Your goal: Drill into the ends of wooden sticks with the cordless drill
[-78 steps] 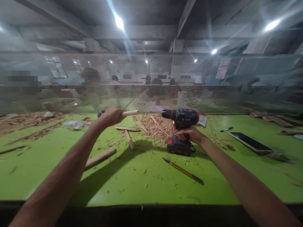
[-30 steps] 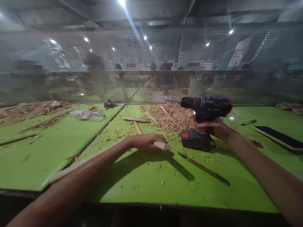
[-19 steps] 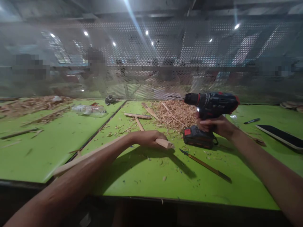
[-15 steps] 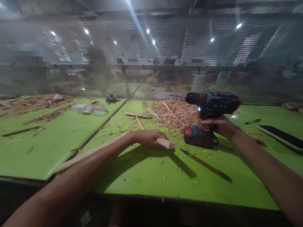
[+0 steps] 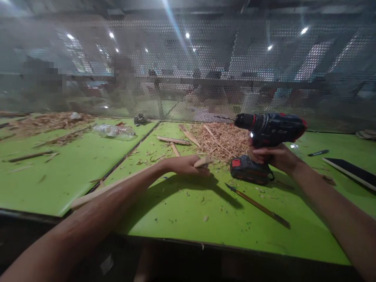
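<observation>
My right hand (image 5: 274,155) is wrapped round the grip of a black and red cordless drill (image 5: 272,127), its lamp lit. A long twist bit (image 5: 223,118) points left from the chuck. The battery base is low over the green table, and whether it touches cannot be told. My left hand (image 5: 188,165) closes on a pale wooden stick (image 5: 203,162), whose near end pokes out past the fingers, slightly blurred. Bit and stick are apart. Below the drill lies a thin carving knife (image 5: 258,205), its dark blade toward the left.
A heap of wood shavings (image 5: 223,141) lies behind the hands, with wooden strips (image 5: 173,140) beside it. A clear plastic bottle (image 5: 114,131) is at left, a marker (image 5: 319,152) and a dark flat slab (image 5: 354,172) at right. A perforated screen (image 5: 194,94) closes the back.
My left hand has turned the stick, so its holed end no longer faces me and now tips up. The drill stays in my right hand. The whole view has shifted slightly.
</observation>
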Motion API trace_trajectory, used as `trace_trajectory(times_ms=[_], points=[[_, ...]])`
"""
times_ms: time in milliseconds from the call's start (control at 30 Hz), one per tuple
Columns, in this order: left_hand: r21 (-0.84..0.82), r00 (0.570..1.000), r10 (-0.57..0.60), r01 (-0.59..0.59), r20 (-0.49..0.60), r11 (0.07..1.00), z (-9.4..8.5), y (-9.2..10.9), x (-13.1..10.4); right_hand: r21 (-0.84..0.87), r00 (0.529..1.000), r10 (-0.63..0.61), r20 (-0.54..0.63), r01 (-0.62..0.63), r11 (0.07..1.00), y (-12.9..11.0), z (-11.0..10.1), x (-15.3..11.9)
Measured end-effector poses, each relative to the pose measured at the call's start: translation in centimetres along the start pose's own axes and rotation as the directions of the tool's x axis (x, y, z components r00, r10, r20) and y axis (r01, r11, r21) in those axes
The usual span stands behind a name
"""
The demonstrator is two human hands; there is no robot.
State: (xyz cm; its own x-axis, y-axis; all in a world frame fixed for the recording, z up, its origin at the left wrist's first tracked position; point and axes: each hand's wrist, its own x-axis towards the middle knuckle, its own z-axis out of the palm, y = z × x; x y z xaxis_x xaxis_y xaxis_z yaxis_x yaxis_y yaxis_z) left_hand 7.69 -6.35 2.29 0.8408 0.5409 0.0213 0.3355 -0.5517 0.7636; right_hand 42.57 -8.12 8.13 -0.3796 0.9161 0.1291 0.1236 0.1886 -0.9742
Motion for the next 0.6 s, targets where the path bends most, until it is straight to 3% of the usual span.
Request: trace_trajectory(times_ms=[167, 367, 467, 600], points=[[-0.214, 0.999, -0.046, 0.040, -0.025, 0.976, -1.0, -0.5, -0.1, -0.002, 1.000, 0.011, -0.014, -0.011, 1.000, 0.5, -0.5, 0.1], [-0.468, 0.977, -0.184, 0.112, -0.111, 0.877, -0.8, -2.6, -0.3, -0.010, 1.000, -0.013, 0.007, 0.013, 1.000, 1.3, -1.2, 0.4], [-0.508, 0.973, -0.144, 0.032, -0.182, 0.861, -0.9, -3.4, -0.3, -0.018, 1.000, -0.009, 0.019, 0.009, 1.000, 1.3, -1.2, 0.4], [-0.559, 0.933, -0.027, -0.192, -0.360, 0.807, -2.2, -3.4, -0.6, -0.026, 1.000, -0.004, 0.022, 0.004, 1.000, 1.2, -1.2, 0.3]])
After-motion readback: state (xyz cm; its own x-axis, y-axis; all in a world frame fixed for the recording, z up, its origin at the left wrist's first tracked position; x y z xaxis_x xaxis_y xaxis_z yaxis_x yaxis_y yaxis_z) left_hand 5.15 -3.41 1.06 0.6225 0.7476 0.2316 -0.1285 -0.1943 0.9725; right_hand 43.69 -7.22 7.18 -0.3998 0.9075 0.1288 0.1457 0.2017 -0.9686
